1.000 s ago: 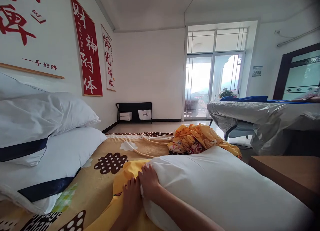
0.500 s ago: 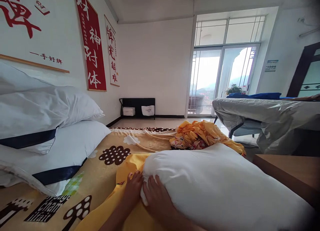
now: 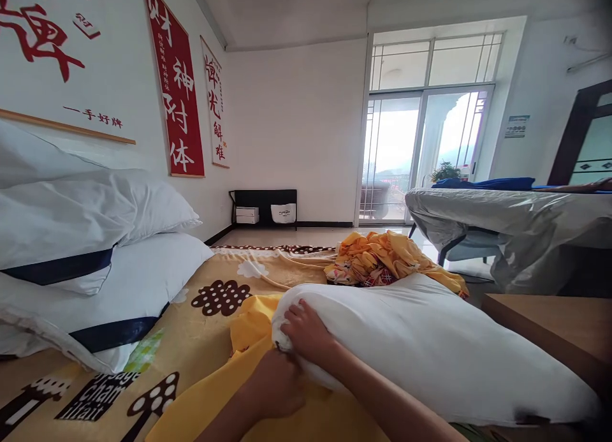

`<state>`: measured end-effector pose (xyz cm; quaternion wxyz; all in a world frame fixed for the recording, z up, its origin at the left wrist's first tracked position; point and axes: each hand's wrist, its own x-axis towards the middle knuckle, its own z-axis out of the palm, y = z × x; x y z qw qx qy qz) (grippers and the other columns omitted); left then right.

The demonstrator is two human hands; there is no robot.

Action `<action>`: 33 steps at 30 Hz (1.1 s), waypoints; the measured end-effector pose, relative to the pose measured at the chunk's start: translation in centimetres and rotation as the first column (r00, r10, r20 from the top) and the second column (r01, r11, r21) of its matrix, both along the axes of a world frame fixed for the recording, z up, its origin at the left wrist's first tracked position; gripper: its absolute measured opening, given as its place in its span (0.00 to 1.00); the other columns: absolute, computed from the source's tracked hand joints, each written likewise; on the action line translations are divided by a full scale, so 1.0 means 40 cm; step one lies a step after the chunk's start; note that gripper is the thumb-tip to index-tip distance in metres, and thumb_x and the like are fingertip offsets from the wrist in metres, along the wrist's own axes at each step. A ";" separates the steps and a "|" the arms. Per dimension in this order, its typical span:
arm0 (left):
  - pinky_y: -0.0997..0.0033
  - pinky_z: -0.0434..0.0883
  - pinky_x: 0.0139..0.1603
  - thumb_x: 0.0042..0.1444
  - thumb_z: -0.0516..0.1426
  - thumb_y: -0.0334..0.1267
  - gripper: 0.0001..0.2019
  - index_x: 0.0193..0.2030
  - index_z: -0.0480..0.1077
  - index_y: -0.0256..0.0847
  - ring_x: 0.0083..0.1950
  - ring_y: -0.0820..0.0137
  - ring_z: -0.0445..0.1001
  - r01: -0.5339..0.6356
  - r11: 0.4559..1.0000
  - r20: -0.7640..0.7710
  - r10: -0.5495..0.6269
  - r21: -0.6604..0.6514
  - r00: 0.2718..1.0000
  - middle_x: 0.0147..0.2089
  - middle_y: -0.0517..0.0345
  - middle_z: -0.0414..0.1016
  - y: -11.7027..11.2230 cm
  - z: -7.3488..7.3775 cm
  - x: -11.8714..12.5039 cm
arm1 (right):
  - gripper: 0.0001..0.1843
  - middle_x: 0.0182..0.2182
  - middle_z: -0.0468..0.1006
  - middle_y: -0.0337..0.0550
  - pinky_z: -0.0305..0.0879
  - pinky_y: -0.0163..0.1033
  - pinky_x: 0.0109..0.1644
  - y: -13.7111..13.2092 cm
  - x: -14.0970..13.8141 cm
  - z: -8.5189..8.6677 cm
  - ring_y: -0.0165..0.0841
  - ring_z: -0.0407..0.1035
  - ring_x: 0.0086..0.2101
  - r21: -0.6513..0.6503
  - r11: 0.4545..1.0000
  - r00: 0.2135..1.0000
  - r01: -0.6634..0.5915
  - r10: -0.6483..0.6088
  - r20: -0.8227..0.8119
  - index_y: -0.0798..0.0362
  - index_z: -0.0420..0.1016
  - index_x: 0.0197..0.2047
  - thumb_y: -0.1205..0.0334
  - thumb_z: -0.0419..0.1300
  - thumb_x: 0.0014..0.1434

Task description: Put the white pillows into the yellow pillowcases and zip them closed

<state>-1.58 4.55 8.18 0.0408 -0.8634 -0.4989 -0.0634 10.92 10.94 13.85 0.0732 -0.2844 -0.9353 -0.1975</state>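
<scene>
A plump white pillow [image 3: 406, 340] lies in front of me, its near left end on a spread yellow cloth [image 3: 205, 391]. My right hand [image 3: 306, 327] is closed over that end, fingers curled into the white fabric. Just below it, my left hand [image 3: 277, 381] makes a fist at the pillow's edge, among the yellow cloth; its fingertips are hidden. The cloth seems bunched in that fist. A small dark spot shows on the pillow edge between the two hands.
White pillows with navy bands [image 3: 115, 333] are stacked at left on the patterned tan blanket [image 3: 191, 340]. Crumpled orange-yellow fabric [image 3: 382, 257] lies beyond the pillow. A wooden surface [image 3: 554, 317] stands at right; behind it is a table under a plastic cover [image 3: 502, 212].
My right hand has moved up onto the top of the pillow's end. My left hand has come lower and right, closing into a fist. The pillow's near side has lifted and looks narrower.
</scene>
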 end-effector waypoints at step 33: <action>0.58 0.68 0.43 0.46 0.57 0.42 0.12 0.34 0.77 0.38 0.36 0.55 0.75 0.102 0.989 -0.028 -0.106 -0.109 0.994 0.34 0.45 0.80 0.007 0.045 0.097 | 0.11 0.47 0.79 0.34 0.47 0.45 0.63 -0.019 0.191 -0.032 0.30 0.55 0.62 -0.165 0.949 0.963 -0.268 0.264 -0.051 0.46 0.76 0.43 0.68 0.55 0.62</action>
